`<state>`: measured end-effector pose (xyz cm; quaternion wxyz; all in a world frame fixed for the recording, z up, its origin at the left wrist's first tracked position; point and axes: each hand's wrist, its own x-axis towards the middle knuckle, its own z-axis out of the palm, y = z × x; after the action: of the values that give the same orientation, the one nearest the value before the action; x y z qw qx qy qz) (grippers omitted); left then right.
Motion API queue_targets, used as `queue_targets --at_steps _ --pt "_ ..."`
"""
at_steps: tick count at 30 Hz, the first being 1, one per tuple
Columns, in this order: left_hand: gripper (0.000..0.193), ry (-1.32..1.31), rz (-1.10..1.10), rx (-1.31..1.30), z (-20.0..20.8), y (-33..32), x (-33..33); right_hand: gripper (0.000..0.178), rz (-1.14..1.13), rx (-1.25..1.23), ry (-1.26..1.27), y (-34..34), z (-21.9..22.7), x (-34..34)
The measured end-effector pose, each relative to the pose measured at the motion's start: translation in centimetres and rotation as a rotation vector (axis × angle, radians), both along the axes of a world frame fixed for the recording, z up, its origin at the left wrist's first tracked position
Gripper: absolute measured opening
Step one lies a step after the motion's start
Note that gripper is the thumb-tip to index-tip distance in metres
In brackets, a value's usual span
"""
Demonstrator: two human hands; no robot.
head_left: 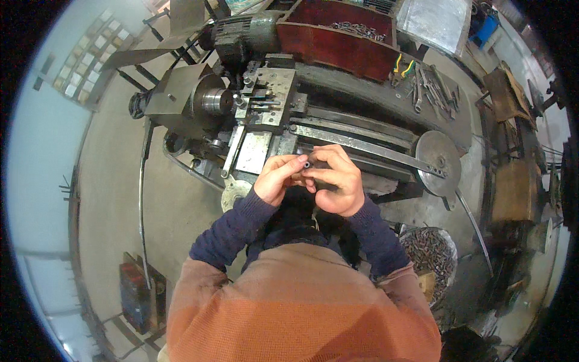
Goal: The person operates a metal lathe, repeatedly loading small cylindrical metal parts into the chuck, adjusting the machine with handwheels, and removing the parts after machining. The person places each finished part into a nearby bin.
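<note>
Close in front of my body, a small dark metal piece with a round hole in its end point(307, 165) is pinched between my two hands. Thumb and fingers of my left hand point(278, 177) close on it from the left. My right hand point(338, 181) grips it from the other side with bent fingers, which hide most of its length. Just beyond my hands is a lathe, with its round steel chuck point(217, 101) at the left and its tool post point(265, 96) beside that. Both hands are held apart from the chuck and tool post.
A long flat bar point(368, 145) runs to a round disc point(438, 161) on the right. Yellow-handled pliers point(398, 67) and several wrenches point(417, 93) lie on the bench behind. A dark red bin point(335, 51) stands at the back; a container of small metal parts point(429, 253) sits lower right.
</note>
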<state>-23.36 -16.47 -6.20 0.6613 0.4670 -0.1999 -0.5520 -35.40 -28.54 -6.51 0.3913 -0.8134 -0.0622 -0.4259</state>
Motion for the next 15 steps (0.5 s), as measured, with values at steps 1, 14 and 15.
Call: queue_targets --at_steps 1,14,15 --pt "0.026 -0.037 -0.006 0.023 0.0 -0.3 -0.2 0.034 -0.009 0.009 0.01 -0.2 -0.1 -0.3" --pt "0.029 -0.226 -0.158 -0.03 0.4 0.8 0.3 0.033 0.2 0.189 0.058 -0.5 -1.8 -0.7" --pt "0.029 -0.23 -0.157 -0.043 0.4 1.2 0.5 0.035 0.208 0.194 0.059 -0.3 -1.9 -0.4"
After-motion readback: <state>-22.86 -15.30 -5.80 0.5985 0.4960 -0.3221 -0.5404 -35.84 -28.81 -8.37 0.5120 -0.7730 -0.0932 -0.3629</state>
